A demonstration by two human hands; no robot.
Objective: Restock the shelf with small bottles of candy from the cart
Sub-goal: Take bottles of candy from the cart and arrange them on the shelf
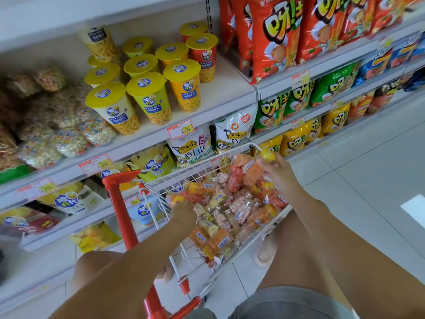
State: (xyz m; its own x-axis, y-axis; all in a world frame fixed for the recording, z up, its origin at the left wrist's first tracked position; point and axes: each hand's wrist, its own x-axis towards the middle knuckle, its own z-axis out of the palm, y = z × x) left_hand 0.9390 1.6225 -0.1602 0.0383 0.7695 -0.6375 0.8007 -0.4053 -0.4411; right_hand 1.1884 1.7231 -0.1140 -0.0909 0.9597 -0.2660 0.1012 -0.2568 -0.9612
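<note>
Two orange candy bottles sit in my grip, the raised bottle (251, 168) held by my right hand (279, 172) above the cart (174, 178), the second bottle (178, 200) clasped by my left hand (184, 215) in the pile, probably so one trip feeds the shelf (218, 100) double.

Two hands (184, 215) (279, 171), two held bottles (178, 199) (253, 168), one cart (230, 155).

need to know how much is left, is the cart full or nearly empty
Fairly full: a heap of small candy bottles covers the cart floor. The right hand holds one orange bottle above it.
</note>
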